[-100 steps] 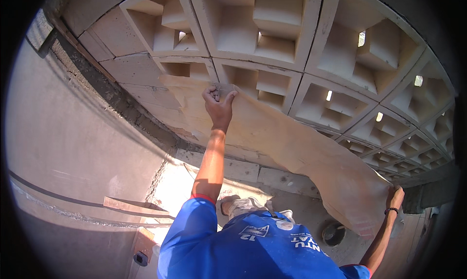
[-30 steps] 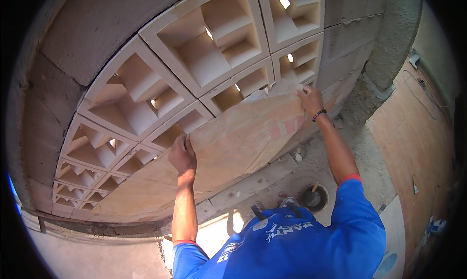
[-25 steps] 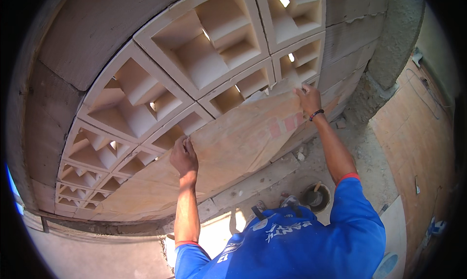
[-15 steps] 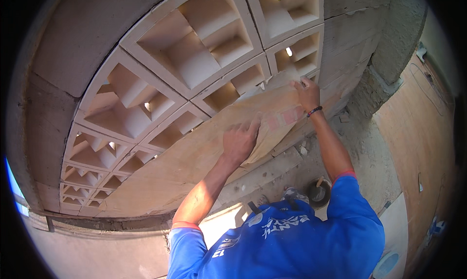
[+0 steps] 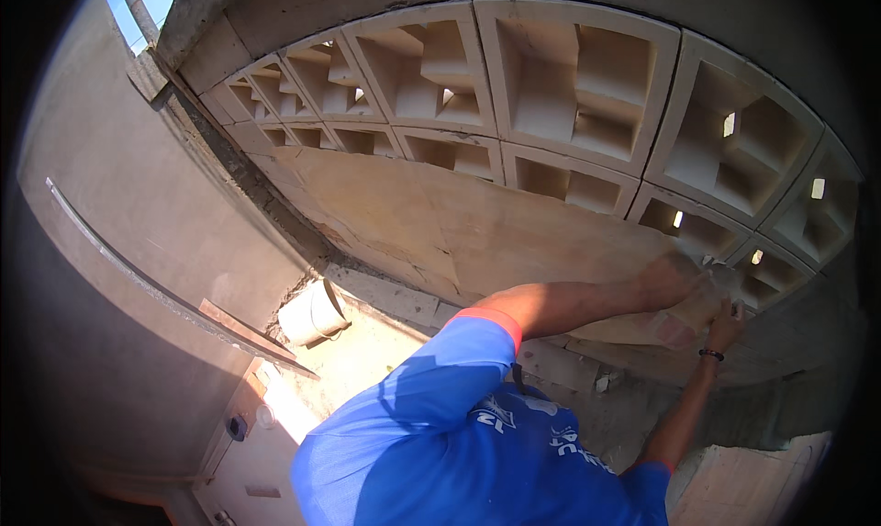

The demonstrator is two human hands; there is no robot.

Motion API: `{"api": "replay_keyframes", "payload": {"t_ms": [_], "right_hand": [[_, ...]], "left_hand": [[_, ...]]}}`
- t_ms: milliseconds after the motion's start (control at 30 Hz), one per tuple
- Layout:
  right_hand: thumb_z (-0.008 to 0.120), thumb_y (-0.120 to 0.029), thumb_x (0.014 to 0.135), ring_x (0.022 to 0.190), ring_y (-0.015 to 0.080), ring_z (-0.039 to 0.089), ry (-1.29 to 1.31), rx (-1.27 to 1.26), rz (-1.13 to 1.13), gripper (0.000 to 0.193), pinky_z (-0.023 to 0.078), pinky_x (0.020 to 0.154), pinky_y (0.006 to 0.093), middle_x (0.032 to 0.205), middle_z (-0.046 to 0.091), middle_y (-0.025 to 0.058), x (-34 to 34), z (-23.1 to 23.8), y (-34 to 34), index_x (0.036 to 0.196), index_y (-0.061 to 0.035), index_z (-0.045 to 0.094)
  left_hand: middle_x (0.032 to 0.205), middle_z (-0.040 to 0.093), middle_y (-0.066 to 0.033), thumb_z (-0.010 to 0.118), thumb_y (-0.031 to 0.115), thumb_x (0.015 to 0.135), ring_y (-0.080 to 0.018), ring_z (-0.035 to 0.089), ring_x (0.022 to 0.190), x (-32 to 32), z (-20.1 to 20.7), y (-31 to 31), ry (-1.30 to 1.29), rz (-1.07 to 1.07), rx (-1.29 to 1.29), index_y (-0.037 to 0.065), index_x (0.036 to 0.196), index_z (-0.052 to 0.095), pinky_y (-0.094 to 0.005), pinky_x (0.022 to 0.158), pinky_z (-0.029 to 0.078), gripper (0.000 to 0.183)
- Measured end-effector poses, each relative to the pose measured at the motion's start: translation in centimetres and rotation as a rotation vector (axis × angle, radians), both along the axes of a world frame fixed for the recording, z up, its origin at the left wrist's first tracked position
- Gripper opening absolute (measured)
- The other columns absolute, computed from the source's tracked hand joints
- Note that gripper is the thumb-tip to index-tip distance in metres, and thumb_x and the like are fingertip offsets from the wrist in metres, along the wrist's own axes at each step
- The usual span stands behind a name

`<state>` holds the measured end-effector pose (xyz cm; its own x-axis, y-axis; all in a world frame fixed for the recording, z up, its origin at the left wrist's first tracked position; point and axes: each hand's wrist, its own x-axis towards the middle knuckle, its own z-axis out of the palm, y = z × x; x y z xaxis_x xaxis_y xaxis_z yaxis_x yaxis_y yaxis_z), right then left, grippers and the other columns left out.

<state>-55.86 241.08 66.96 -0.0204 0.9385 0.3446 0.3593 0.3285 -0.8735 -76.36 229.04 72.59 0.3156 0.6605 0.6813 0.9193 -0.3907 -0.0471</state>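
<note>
A large sheet of brown paper point(image 5: 514, 232) lies against the wall, covering the lower part of a row of cream ventilation blocks point(image 5: 488, 76). My left hand point(image 5: 674, 280) is at the sheet's upper edge toward its right end, smeared by motion, so its fingers cannot be made out. Just below and to the right, my right hand point(image 5: 727, 324), with a dark beaded bracelet at the wrist, is closed at the sheet's right end. A reddish printed patch shows on the paper near that hand.
A white bucket point(image 5: 312, 315) lies tipped at the wall's left foot. A long thin strip point(image 5: 138, 260) and a short wooden board point(image 5: 243, 329) lean at the left wall. A broad pale board point(image 5: 752, 485) is at the lower right. Rubble lies along the wall base.
My view has swung left, bringing the left wall and bucket into sight. My left hand has moved right along the paper, close to my right hand, which stays at the sheet's right end.
</note>
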Motion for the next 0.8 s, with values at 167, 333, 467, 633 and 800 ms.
{"api": "replay_keyframes", "payload": {"t_ms": [167, 333, 467, 633, 800], "right_hand": [[0.069, -0.019, 0.080, 0.063, 0.0150, 0.032, 0.106, 0.093, -0.052, 0.039, 0.035, 0.057, 0.0307, 0.065, 0.030, 0.0083, -1.8, 2.8, -2.1, 0.074, 0.0036, 0.038], [0.071, -0.021, 0.079, 0.060, 0.0121, 0.032, 0.161, 0.004, -0.058, 0.037, 0.035, 0.054, 0.0294, 0.060, 0.032, 0.0067, -1.6, 2.7, -2.0, 0.073, 0.0029, 0.043], [0.071, -0.022, 0.079, 0.058, 0.0125, 0.033, 0.177, 0.041, -0.062, 0.036, 0.036, 0.053, 0.0298, 0.057, 0.037, 0.0100, -1.7, 3.4, -2.6, 0.072, 0.0039, 0.047], [0.066, -0.018, 0.083, 0.057, 0.0160, 0.040, 0.081, 0.053, -0.050, 0.023, 0.041, 0.057, 0.0308, 0.062, 0.049, 0.0134, -1.3, 3.8, -2.9, 0.083, 0.0029, 0.056], [0.052, -0.007, 0.089, 0.067, 0.0240, 0.059, 0.178, 0.089, -0.148, 0.024, 0.047, 0.066, 0.0348, 0.083, 0.063, 0.0180, -1.1, 6.1, -6.3, 0.111, 0.0002, 0.050]], "left_hand": [[0.075, 0.064, -0.0127, 0.059, 0.014, 0.079, -0.0280, 0.064, 0.063, 0.1, 2.7, -1.4, 0.138, 0.167, -0.404, 0.012, 0.148, 0.023, -0.0405, 0.063, 0.051, 0.079], [0.067, 0.062, -0.0118, 0.057, 0.013, 0.079, -0.0269, 0.063, 0.057, 0.1, 2.2, -1.6, 0.273, 0.196, -0.251, 0.009, 0.147, 0.025, -0.0386, 0.055, 0.050, 0.075], [0.069, 0.063, -0.0142, 0.057, 0.012, 0.080, -0.0294, 0.063, 0.058, 0.3, 2.3, -2.1, 0.246, 0.210, -0.378, 0.012, 0.148, 0.022, -0.0397, 0.053, 0.050, 0.077], [0.069, 0.063, -0.0154, 0.056, 0.008, 0.079, -0.0305, 0.063, 0.059, -0.1, 1.9, -1.7, 0.272, 0.225, -0.356, 0.013, 0.149, 0.021, -0.0412, 0.054, 0.051, 0.078], [0.068, 0.062, -0.0162, 0.055, 0.005, 0.077, -0.0312, 0.062, 0.061, -0.2, 1.3, -1.4, 0.266, 0.212, -0.315, 0.014, 0.149, 0.020, -0.0412, 0.055, 0.051, 0.081]]}}
